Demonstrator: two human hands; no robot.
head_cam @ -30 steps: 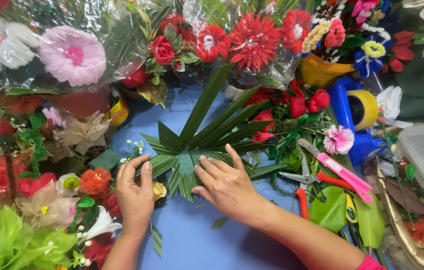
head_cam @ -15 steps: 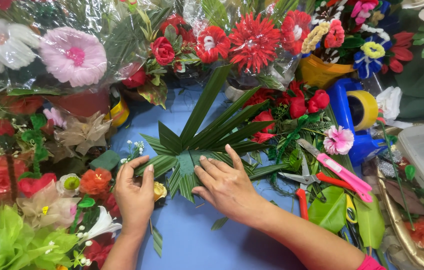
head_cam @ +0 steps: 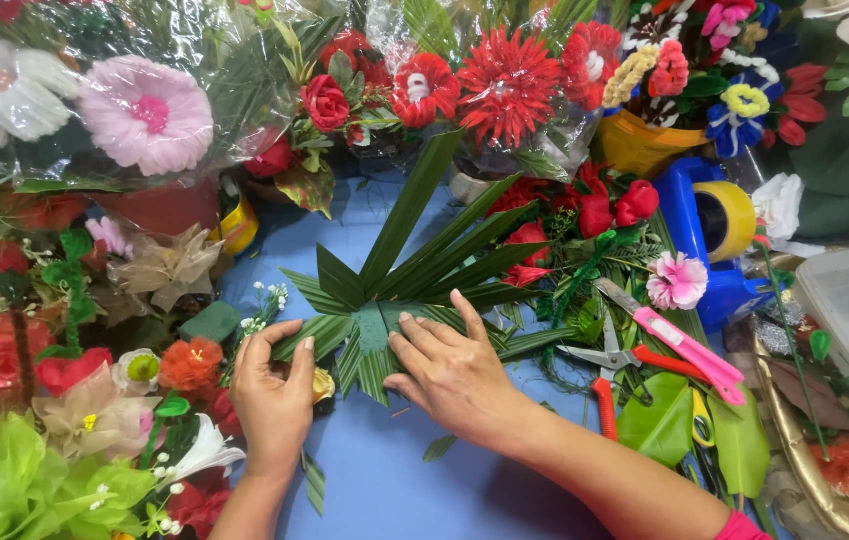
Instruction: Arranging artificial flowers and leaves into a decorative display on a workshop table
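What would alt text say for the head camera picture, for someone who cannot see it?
Two bare hands, the left hand and the right hand, press on a fan of green palm leaves on a blue table, ringed by bright artificial flowers. Scissors and a pink cutter lie to the right.

Single head-worn view, looking steeply down at a blue work table

The camera sits above the near edge of the blue table point(head_cam: 385, 480) and faces forward and down, close enough that the left hand point(head_cam: 273, 400) and right hand point(head_cam: 457, 372) fill the lower middle, forearms entering from the bottom edge; the fan of green palm leaves point(head_cam: 415, 270) lies at the centre, the far edge of the table is hidden behind a bank of artificial flowers point(head_cam: 505, 80) across the top, and more flowers crowd the left side; no second view shares the scene
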